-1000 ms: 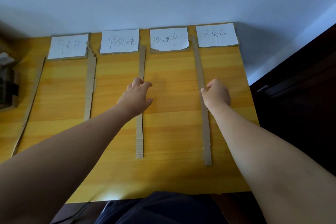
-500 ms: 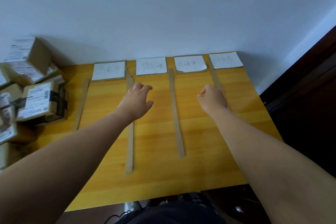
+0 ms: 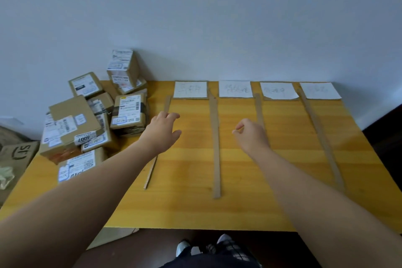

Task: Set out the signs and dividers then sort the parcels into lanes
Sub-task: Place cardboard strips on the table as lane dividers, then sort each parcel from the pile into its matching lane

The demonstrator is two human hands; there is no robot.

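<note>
Several white paper signs lie in a row along the far edge of the yellow table [image 3: 272, 213], the leftmost sign [image 3: 190, 89] near the parcels. Several cardboard divider strips run toward me between them, among them a long middle strip [image 3: 215, 148] and a slanted right strip [image 3: 322, 137]. A heap of cardboard parcels [image 3: 91, 119] with shipping labels fills the table's left end. My left hand [image 3: 162, 131] hovers over the thin leftmost strip [image 3: 150, 173], fingers loosely spread, holding nothing. My right hand [image 3: 250, 134] hovers with fingers curled, empty.
A white wall stands right behind the table. A brown bag with black letters [image 3: 17, 154] lies on the floor at the left. Dark furniture [image 3: 387, 128] flanks the table's right side. My feet [image 3: 204, 248] show below the near edge.
My view has swung left and back, so the parcel heap has come fully into sight. Both hands have left the divider strips and moved leftward, the left one toward the parcels.
</note>
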